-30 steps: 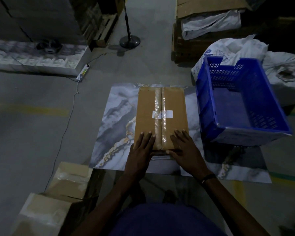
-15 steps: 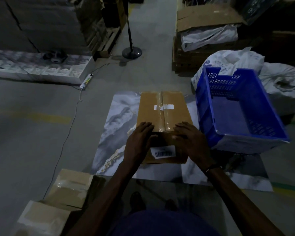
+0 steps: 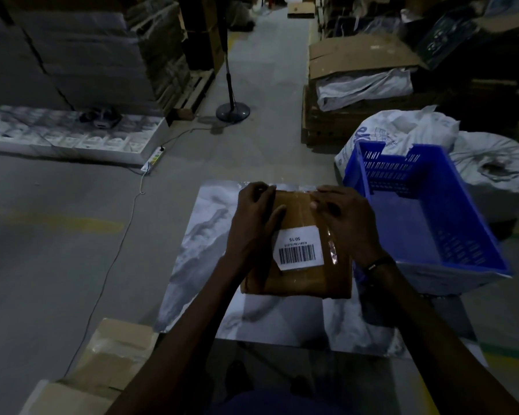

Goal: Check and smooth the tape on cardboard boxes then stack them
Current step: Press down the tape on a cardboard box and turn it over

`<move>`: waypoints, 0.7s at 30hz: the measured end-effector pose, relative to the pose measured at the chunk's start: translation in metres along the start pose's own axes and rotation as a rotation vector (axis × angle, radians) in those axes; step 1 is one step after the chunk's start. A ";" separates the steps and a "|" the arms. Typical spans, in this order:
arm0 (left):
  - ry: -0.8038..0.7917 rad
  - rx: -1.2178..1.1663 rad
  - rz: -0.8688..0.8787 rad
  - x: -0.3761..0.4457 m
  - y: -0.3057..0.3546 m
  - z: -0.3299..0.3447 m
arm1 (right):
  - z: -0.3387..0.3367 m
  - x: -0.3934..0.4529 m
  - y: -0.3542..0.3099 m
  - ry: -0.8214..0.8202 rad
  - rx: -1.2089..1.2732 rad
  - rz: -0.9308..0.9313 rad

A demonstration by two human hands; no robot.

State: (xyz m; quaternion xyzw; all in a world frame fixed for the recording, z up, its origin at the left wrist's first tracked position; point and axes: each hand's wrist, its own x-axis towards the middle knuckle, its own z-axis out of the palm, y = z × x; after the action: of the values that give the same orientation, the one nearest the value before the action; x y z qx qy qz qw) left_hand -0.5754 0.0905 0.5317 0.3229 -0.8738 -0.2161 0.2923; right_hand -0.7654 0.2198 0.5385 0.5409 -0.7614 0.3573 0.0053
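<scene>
Both hands on the cardboard box, gripping its far top edge. Left hand holds the far-left corner, fingers curled over the edge, thumb lying along the near face. Right hand holds the far-right corner, fingers bent over the top, thumb tip pressing the clear tape that runs down the near face. Black wristband on the right wrist.

Box stands tipped up on the marble-patterned sheet, bottom edge touching the sheet, near face toward the camera. White barcode label on that face reads "50/15", printed upside down from this view; its lower left corner is cut or peeling, can't tell which.

Sheet lies flat on the grey concrete floor. Blue plastic crate just right of the box, tilted, its near end resting on the sheet. White sacks behind the crate. More taped boxes stacked at lower left, beside the left forearm. Power strip with a cable trailing across the floor, upper left of the sheet, next to a long white tray of moulded packaging. Fan stand base further back. Flattened cardboard pile with a white cover at upper right. Scene is dim; far shelves hard to read.
</scene>
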 end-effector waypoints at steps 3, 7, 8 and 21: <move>-0.083 0.156 0.033 0.000 0.004 0.019 | 0.013 0.006 0.007 -0.011 -0.009 0.022; -0.134 0.193 0.036 -0.005 0.003 0.027 | 0.030 0.002 0.007 -0.055 -0.218 0.033; -0.126 0.198 0.033 -0.005 0.002 0.027 | 0.034 -0.001 0.007 -0.060 -0.246 0.053; -0.146 0.082 -0.081 0.035 0.003 0.016 | 0.028 0.032 0.005 -0.106 -0.165 0.159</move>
State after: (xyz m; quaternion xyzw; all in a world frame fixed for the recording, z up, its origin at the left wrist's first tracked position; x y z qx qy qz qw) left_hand -0.6087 0.0714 0.5344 0.3529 -0.8872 -0.2149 0.2055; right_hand -0.7720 0.1785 0.5277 0.4945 -0.8280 0.2638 -0.0187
